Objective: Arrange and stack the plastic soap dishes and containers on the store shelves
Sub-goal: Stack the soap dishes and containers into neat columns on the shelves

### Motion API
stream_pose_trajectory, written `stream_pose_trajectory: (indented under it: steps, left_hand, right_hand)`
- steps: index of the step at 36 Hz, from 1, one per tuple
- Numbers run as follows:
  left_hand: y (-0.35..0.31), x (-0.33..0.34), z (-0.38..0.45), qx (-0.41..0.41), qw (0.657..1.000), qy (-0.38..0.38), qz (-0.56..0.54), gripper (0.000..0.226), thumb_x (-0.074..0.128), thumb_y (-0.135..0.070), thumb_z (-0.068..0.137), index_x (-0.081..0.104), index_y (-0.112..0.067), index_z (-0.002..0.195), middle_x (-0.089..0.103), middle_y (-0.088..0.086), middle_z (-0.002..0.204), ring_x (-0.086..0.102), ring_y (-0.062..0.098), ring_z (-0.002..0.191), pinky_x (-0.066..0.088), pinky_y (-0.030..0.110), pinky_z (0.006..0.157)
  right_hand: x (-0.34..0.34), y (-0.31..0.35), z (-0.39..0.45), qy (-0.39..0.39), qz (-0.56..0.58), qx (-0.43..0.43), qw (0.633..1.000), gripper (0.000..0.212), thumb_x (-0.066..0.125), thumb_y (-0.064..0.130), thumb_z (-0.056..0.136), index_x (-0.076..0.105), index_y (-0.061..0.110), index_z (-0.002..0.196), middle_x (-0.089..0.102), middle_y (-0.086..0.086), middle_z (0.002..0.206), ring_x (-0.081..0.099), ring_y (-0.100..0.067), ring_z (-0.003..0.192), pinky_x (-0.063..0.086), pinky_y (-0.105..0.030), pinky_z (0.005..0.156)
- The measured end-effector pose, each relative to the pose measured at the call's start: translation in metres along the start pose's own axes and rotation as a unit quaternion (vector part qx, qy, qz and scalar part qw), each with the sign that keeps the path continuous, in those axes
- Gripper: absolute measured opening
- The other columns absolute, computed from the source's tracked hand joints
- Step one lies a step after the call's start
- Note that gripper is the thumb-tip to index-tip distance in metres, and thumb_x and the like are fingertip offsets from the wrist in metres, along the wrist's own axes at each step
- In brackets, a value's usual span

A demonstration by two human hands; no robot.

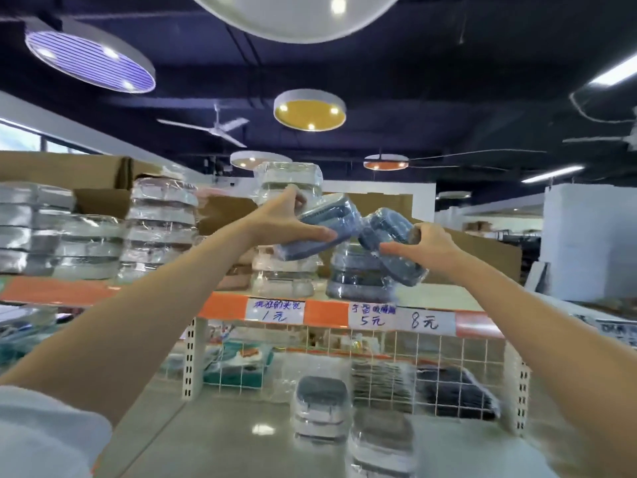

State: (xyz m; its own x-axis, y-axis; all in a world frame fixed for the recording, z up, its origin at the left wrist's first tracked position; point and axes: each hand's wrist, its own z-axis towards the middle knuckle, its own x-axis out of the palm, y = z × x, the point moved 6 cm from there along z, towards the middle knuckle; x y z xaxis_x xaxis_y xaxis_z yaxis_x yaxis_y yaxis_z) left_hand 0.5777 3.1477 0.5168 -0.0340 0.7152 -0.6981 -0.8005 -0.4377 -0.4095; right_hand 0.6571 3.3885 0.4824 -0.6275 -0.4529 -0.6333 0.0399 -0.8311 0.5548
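left hand (287, 222) grips blue dish (327, 229), right hand (425, 248) grips another (393, 244)

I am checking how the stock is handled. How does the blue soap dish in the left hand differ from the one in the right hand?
The left blue dish, held by the left hand, sits higher and leans down to the left. The right blue dish, held by the right hand, sits lower and leans down to the right, above the blue stack. Both are blue and wrapped in clear plastic.
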Motion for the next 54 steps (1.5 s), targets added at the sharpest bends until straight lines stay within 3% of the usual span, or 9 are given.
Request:
stream_pose_trajectory:
  steps: [12, 15, 19, 21, 24, 30, 38, 45, 54]
  left_hand:
    - [-0.029, 0.03, 0.093, 0.037, 0.999, -0.004, 0.03, 0.096, 0.068, -0.078, 0.042, 0.045, -0.02, 0.115, 0.058, -0.003, 0.103, 0.058, 0.014, 0.092, 0.052, 0.038, 0.086]
    - [-0.03, 0.044, 0.107, 0.038, 0.998, -0.001, 0.045, 0.087, 0.073, -0.072, 0.055, 0.045, -0.017, 0.117, 0.056, -0.004, 0.104, 0.056, 0.015, 0.096, 0.05, 0.036, 0.086]
    - [-0.033, 0.057, 0.121, 0.044, 0.998, -0.012, 0.051, 0.082, 0.073, -0.062, 0.067, 0.042, -0.014, 0.127, 0.048, -0.002, 0.118, 0.049, 0.016, 0.107, 0.043, 0.032, 0.092]
    - [-0.032, 0.061, 0.127, 0.041, 0.998, -0.016, 0.047, 0.085, 0.073, -0.063, 0.065, 0.041, -0.015, 0.128, 0.047, -0.001, 0.122, 0.048, 0.016, 0.109, 0.042, 0.03, 0.09]
    - [-0.028, 0.064, 0.134, 0.028, 0.998, -0.039, 0.03, 0.092, 0.075, -0.065, 0.059, 0.04, -0.016, 0.128, 0.045, 0.004, 0.125, 0.048, 0.019, 0.111, 0.044, 0.037, 0.097]
    - [-0.02, 0.073, 0.129, -0.002, 0.987, -0.134, -0.089, 0.119, 0.071, -0.072, 0.042, 0.032, -0.009, 0.136, 0.044, 0.011, 0.129, 0.046, 0.024, 0.117, 0.042, 0.036, 0.099]
    - [0.003, 0.104, 0.109, -0.027, 0.948, -0.24, -0.208, 0.092, 0.068, -0.059, 0.072, 0.026, -0.009, 0.138, 0.045, -0.011, 0.108, 0.047, 0.004, 0.098, 0.036, 0.025, 0.093]
    - [0.022, 0.128, 0.097, -0.026, 0.946, -0.236, -0.219, 0.071, 0.059, -0.059, 0.081, 0.031, -0.024, 0.135, 0.05, -0.007, 0.12, 0.051, 0.01, 0.107, 0.037, 0.024, 0.093]
    - [0.032, 0.137, 0.098, -0.054, 0.95, -0.206, -0.228, 0.074, 0.056, -0.055, 0.086, 0.019, -0.034, 0.146, 0.052, -0.004, 0.124, 0.047, 0.016, 0.113, 0.028, 0.033, 0.097]
  right_hand:
    - [0.021, -0.02, 0.082, 0.035, 0.047, 0.0, 0.998, 0.082, 0.079, 0.046, 0.069, 0.043, 0.011, 0.134, 0.057, -0.004, 0.123, 0.057, -0.017, 0.099, 0.048, -0.03, 0.085]
    - [0.023, -0.026, 0.093, 0.035, 0.103, 0.008, 0.994, 0.078, 0.08, 0.04, 0.067, 0.043, 0.009, 0.129, 0.06, -0.003, 0.114, 0.059, -0.014, 0.095, 0.051, -0.029, 0.081]
    - [0.019, -0.032, 0.094, 0.029, 0.173, -0.007, 0.984, 0.029, 0.073, 0.021, 0.081, 0.047, 0.024, 0.093, 0.057, 0.009, 0.088, 0.056, -0.002, 0.077, 0.046, -0.011, 0.059]
    - [0.02, -0.036, 0.093, 0.031, 0.208, -0.011, 0.977, 0.031, 0.073, 0.022, 0.081, 0.047, 0.024, 0.098, 0.058, 0.009, 0.091, 0.057, -0.002, 0.08, 0.047, -0.01, 0.063]
    - [0.027, -0.047, 0.097, 0.043, 0.253, -0.01, 0.967, 0.09, 0.078, 0.037, 0.069, 0.029, 0.012, 0.14, 0.056, -0.003, 0.126, 0.058, -0.016, 0.109, 0.05, -0.028, 0.091]
    - [0.035, -0.054, 0.099, 0.056, 0.291, -0.027, 0.955, 0.131, 0.081, 0.066, 0.042, 0.021, 0.019, 0.148, 0.048, -0.006, 0.138, 0.053, -0.02, 0.119, 0.045, -0.04, 0.103]
    - [0.052, -0.064, 0.093, 0.079, 0.349, -0.048, 0.932, 0.129, 0.084, 0.06, 0.048, 0.012, 0.027, 0.15, 0.037, 0.001, 0.146, 0.045, -0.017, 0.127, 0.036, -0.039, 0.109]
    - [0.058, -0.072, 0.099, 0.072, 0.373, -0.032, 0.925, 0.12, 0.088, 0.063, 0.037, 0.02, 0.038, 0.132, 0.044, -0.003, 0.136, 0.052, -0.02, 0.121, 0.039, -0.045, 0.107]
    - [0.055, -0.064, 0.088, 0.043, 0.28, -0.041, 0.958, 0.095, 0.065, 0.056, 0.075, 0.011, 0.025, 0.146, 0.043, 0.005, 0.128, 0.043, -0.013, 0.116, 0.033, -0.028, 0.099]
